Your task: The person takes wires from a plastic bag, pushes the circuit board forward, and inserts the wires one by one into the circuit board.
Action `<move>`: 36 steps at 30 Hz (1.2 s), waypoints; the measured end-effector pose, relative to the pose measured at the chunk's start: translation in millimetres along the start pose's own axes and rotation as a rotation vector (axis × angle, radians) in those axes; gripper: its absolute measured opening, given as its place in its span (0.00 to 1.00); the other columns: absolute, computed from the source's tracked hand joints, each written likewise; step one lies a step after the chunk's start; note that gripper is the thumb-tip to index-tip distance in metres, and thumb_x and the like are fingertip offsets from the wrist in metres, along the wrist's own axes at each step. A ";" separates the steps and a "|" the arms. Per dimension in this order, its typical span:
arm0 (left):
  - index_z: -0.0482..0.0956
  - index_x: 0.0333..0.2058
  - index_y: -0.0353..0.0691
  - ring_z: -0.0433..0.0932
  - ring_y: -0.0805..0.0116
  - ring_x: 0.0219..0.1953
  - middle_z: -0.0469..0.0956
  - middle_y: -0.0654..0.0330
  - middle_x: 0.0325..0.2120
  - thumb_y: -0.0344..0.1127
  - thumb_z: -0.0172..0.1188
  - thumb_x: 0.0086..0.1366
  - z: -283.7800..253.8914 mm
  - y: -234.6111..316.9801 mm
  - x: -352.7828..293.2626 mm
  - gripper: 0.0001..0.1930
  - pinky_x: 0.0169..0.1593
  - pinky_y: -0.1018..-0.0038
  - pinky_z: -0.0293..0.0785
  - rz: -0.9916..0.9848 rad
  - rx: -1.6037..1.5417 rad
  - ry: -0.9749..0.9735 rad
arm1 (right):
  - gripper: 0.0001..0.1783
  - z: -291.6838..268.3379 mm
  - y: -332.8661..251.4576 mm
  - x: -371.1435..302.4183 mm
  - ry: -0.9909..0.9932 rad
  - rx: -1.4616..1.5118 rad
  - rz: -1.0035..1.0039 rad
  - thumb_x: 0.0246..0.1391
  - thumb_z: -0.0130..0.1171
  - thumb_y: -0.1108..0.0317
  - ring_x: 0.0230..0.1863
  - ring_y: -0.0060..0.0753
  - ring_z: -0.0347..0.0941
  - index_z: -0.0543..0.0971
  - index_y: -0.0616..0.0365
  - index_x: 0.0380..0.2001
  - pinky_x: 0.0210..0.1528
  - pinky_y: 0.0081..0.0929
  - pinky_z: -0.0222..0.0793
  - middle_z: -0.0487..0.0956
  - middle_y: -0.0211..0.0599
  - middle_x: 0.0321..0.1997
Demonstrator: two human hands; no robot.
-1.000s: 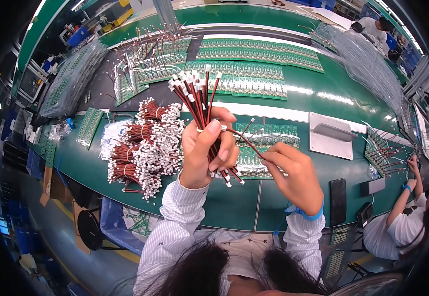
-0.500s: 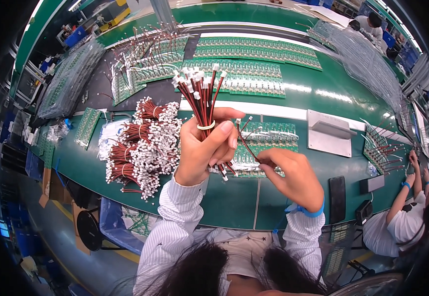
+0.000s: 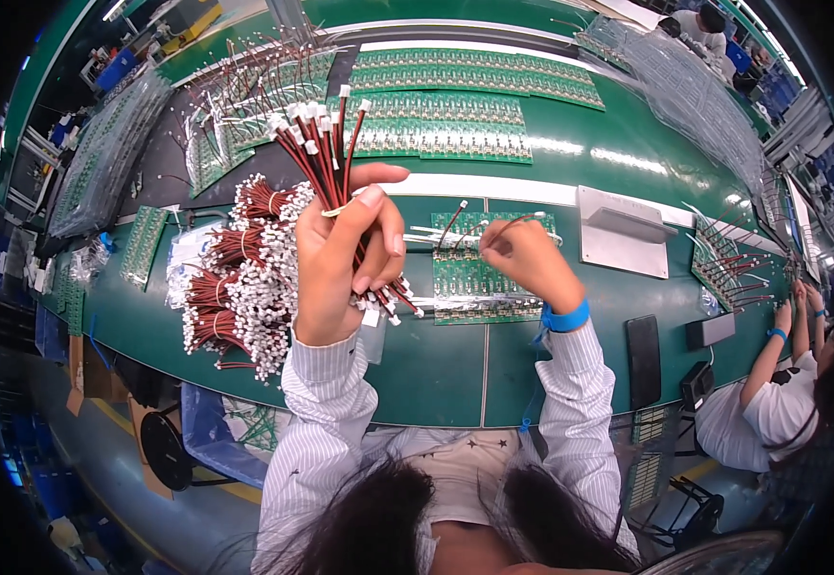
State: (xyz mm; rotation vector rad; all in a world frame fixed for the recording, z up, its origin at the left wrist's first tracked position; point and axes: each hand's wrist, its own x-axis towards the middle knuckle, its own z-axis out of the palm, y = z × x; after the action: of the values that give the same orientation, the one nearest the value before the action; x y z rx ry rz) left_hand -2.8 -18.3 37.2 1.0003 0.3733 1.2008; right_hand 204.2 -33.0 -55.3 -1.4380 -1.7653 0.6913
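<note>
My left hand (image 3: pixel 340 251) is closed round a bundle of red-and-black wire leads (image 3: pixel 325 163). A pale band ties them, and their white connectors fan out above my fingers; its index finger sticks out to the right. Over a green circuit board panel (image 3: pixel 455 278), my right hand (image 3: pixel 541 270) is pinched on a single red-and-black lead (image 3: pixel 510 225), which curves over the knuckles. Whether the lead's end touches the board is hidden by the fingers. Another lead (image 3: pixel 449 228) stands up from the board's far left part, its white connector on top.
Left of my hands lies a heap of banded lead bundles (image 3: pixel 214 287). Rows of circuit boards (image 3: pixel 445 125) lie beyond. To the right are a metal bracket (image 3: pixel 618 235), a wired board (image 3: pixel 719 264) and a black slab (image 3: pixel 642 359). A co-worker (image 3: pixel 771 402) sits at far right.
The right hand has moved up and away from me, bringing its lead over the board panel. The left hand with the bundle has shifted left in the picture, as the view itself has moved slightly.
</note>
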 end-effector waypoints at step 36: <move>0.66 0.36 0.29 0.50 0.84 0.05 0.66 0.60 0.12 0.30 0.41 0.59 3.5 -1.5 -0.9 0.10 0.09 0.85 0.49 -0.014 -0.009 0.018 | 0.02 29.9 25.1 1.5 0.111 -0.320 -0.068 0.33 0.57 0.74 0.27 0.37 0.71 0.76 0.56 0.18 0.29 0.28 0.66 0.75 0.33 0.24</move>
State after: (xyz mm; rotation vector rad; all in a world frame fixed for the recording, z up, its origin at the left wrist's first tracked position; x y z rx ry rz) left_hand 0.2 -20.7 37.7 0.9783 0.3880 1.1979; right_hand 194.1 -24.6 -92.0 -1.5831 -1.8878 0.2954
